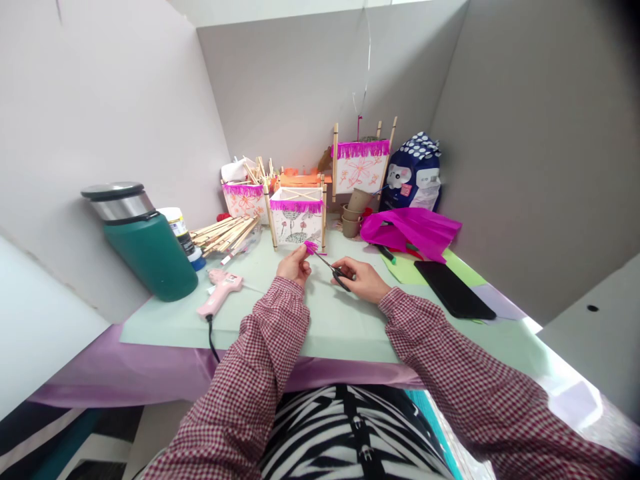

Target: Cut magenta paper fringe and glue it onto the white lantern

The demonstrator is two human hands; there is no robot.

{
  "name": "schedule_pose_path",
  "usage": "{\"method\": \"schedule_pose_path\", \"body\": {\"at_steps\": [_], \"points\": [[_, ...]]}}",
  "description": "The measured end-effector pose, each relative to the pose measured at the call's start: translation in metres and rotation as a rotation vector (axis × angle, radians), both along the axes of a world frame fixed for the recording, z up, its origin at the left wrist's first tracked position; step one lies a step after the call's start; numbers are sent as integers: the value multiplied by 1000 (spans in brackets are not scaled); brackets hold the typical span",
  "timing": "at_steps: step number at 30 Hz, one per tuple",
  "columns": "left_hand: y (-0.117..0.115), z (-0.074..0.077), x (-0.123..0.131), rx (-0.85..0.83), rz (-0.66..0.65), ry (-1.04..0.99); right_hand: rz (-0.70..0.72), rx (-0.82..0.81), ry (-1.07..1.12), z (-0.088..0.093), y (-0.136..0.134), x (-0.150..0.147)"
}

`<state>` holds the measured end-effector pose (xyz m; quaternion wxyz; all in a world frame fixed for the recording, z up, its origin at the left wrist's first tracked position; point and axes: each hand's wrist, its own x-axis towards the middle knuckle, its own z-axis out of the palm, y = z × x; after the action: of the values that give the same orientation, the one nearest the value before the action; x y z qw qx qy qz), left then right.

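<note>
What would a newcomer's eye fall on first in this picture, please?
Probably the crumpled magenta sheet on the right of the pale green tabletop, behind the flat black phone. Next, the large, dark-lidded green bottle at the left. In the middle, the left hand holds a small magenta fringed piece and the right hand black-handled scissors.

Scissors in right hand

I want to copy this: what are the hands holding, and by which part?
The right hand holds scissors by their black handles; the left hand pinches pink paper at one end.
</note>
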<state>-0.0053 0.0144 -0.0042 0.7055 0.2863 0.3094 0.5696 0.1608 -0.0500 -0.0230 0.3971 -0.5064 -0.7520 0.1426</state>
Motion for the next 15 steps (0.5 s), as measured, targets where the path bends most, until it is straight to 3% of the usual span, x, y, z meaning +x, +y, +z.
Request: {"method": "schedule_pose_path", "body": {"at_steps": [15], "points": [[1,-1,0,4,-3,-3,14,7,-6,-2,1,1]]}}
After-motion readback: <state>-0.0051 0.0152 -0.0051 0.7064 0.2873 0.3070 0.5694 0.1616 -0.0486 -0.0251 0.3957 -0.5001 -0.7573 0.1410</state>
